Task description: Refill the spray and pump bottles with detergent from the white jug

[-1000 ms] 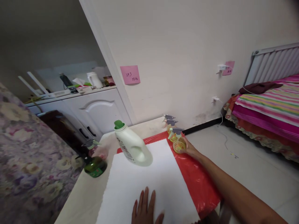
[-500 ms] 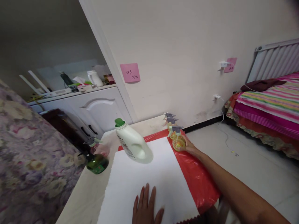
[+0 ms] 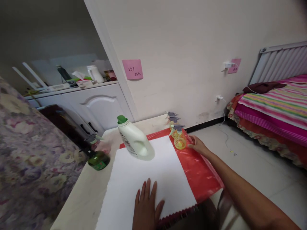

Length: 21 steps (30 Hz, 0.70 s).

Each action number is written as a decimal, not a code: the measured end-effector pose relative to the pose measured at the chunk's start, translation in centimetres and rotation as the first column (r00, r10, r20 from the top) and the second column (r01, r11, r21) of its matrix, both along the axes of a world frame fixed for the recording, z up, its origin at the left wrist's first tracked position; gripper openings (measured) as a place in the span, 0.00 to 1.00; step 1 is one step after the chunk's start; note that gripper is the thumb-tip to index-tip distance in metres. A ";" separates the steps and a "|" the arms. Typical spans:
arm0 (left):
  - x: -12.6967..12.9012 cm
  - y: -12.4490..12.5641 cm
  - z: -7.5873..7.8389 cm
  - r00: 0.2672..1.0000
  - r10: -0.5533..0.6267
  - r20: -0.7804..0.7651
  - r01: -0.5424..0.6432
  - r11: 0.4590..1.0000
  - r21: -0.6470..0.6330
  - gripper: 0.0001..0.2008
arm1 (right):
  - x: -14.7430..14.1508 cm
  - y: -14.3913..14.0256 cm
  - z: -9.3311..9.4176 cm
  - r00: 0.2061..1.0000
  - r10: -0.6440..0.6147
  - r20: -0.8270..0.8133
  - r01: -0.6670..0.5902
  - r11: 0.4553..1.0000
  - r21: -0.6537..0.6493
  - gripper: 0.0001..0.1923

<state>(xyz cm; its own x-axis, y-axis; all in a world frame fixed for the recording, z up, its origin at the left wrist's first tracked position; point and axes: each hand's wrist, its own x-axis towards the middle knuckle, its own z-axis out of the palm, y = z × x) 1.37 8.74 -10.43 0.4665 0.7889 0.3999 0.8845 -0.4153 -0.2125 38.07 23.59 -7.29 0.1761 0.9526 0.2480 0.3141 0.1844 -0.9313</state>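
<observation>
Since a second ago the right hand (image 3: 198, 145) has let go of the yellow spray bottle (image 3: 179, 140), fingers loosely open just beside it on the red sheet (image 3: 201, 174). It looks light, perhaps slippery; grip the neck.

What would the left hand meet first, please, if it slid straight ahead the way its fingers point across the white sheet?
Most likely the white detergent bottle, standing ahead of the left hand on the white sheet. Depth is hard to judge.
</observation>
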 end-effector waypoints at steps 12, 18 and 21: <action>0.6 -0.3 0.1 0.997 -0.003 0.078 0.006 0.999 -0.044 0.27 | -7.1 -15.9 -0.8 0.823 0.308 0.477 -0.252 0.951 -0.180 0.35; 0.5 -0.4 -0.1 0.995 -0.005 0.104 0.009 0.999 -0.041 0.27 | -7.5 -18.7 -2.9 0.685 0.325 0.652 -0.217 0.945 -0.244 0.37; 0.5 -0.4 -0.1 0.995 -0.012 0.101 0.015 1.000 -0.025 0.27 | -7.7 -18.9 -3.3 0.659 0.288 0.695 -0.184 0.958 -0.222 0.36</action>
